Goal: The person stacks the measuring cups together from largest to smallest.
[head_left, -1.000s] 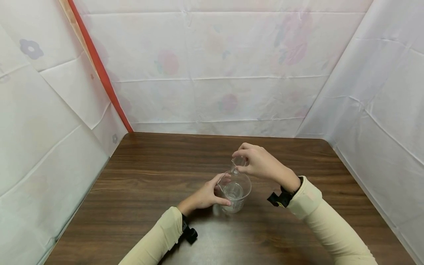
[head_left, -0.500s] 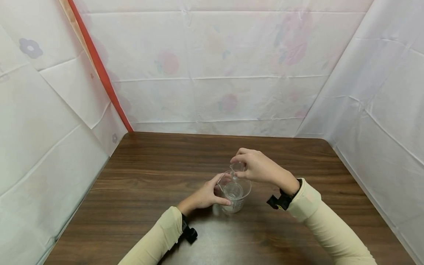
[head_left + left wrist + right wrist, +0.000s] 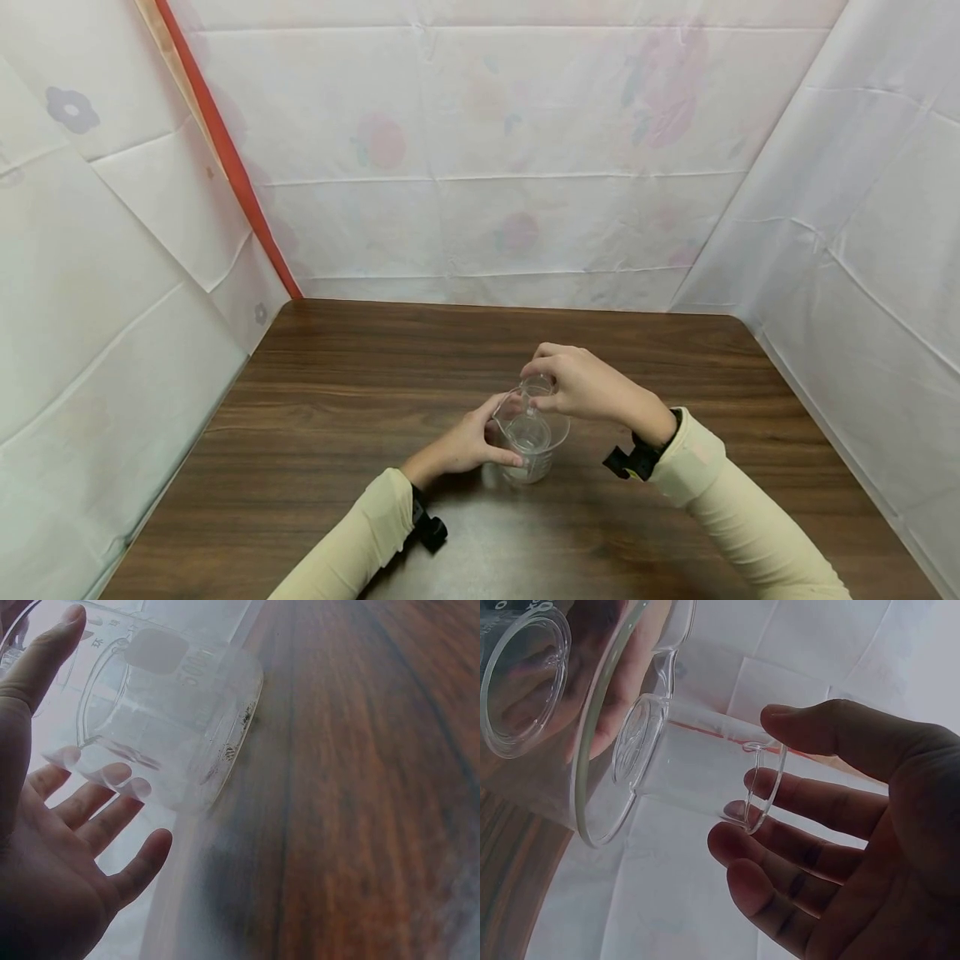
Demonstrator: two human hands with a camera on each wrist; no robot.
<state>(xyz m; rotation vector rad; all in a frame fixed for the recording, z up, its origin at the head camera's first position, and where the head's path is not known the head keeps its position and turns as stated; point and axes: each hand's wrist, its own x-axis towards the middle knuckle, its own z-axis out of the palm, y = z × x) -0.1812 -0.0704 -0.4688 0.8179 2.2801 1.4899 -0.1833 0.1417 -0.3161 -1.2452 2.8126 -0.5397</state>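
A large clear glass beaker (image 3: 532, 473) with printed markings stands on the brown table. My left hand (image 3: 468, 439) grips its left side, thumb in front and fingers behind; the left wrist view shows the fingertips against the glass (image 3: 191, 712). Within it sits a smaller beaker, whose round rim (image 3: 490, 712) shows in the right wrist view. My right hand (image 3: 588, 382) pinches a still smaller clear beaker (image 3: 697, 761) near its spouted rim, thumb on one side and fingers on the other. That beaker's base is at the large beaker's mouth, overlapping its rim in the right wrist view.
The wood-grain table (image 3: 337, 400) spreads around the hands. White patterned cloth (image 3: 480, 150) hangs behind it and on both sides, with a red strip (image 3: 225, 150) at the left back corner. Each wrist wears a small black camera (image 3: 630, 458).
My right hand has come down and slightly nearer with the smallest beaker, from above the large beaker's far rim to its mouth. The left hand and large beaker have stayed in place.
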